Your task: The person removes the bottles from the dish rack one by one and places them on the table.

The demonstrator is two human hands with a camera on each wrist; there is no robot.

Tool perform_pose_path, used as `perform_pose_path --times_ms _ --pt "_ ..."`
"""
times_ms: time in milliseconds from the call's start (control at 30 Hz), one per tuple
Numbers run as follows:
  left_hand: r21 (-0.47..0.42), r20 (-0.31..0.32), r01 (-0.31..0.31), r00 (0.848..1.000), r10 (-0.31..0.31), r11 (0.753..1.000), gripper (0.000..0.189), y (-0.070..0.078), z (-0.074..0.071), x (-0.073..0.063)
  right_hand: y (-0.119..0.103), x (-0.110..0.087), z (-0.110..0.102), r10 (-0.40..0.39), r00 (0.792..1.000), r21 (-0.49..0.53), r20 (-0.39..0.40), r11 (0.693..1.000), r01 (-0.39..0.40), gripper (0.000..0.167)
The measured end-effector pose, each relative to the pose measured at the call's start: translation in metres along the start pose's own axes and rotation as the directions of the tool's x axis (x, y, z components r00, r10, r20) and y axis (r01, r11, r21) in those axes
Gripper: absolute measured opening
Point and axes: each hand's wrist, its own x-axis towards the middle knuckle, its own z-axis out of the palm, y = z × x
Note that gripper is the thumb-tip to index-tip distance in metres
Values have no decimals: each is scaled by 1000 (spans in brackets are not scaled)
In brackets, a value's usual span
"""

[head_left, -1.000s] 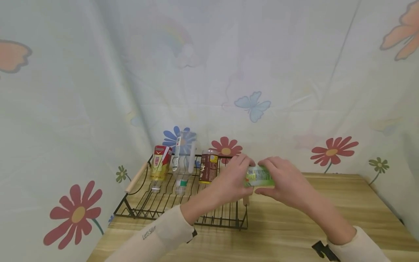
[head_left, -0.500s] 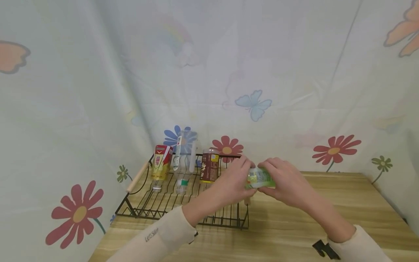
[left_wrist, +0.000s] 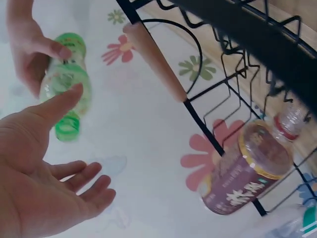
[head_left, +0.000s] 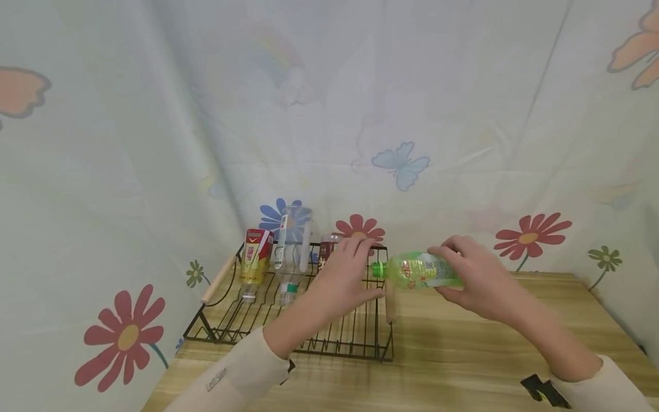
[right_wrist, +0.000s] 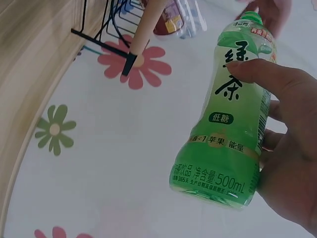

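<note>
My right hand (head_left: 476, 277) grips a green tea bottle (head_left: 412, 270) by its base half, thumb across the label. The bottle lies on its side in the air, its green-ringed neck toward the left. My left hand (head_left: 342, 277) is off the bottle, fingers and thumb spread beside the neck, holding nothing. In the left wrist view its thumb overlaps the bottle (left_wrist: 67, 89). Behind the left hand, a brown-labelled bottle (left_wrist: 242, 173) stands neck-down in the black wire rack (head_left: 355, 346).
In the rack, a red-and-yellow carton-shaped bottle (head_left: 255, 254) and a clear bottle with a green-marked neck (head_left: 293, 240) also lean neck-down. Wooden handles (head_left: 218, 280) flank the rack. It stands on a wooden table (head_left: 494, 355) before a flowered curtain (head_left: 443, 114).
Both hands were on the green tea bottle; the left has let go and moved left. The right hand has drawn back to the right with the bottle, baring its neck.
</note>
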Motion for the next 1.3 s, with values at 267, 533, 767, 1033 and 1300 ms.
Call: perform_pose_path --times_ms 267,533,767,1033,1300 --pt "-44 -113 156 981 -160 987 101 -32 13 -5 25 -22 -21 53 994 46 -95 998 -49 71" --pt "-229 -169 278 932 -319 933 103 -56 33 -3 65 -61 -39 253 953 196 -166 956 -220 75" --pt "-343 -133 357 897 -421 869 108 -74 53 -5 107 -99 -42 524 839 338 -148 824 -455 63" --pt "-409 -7 446 871 -492 796 126 -79 69 -8 147 -135 -26 676 724 493 -139 681 -541 76" --pt "-425 33 498 843 -537 756 127 -81 79 -9 184 -166 -3 770 631 441 -96 601 -666 71"
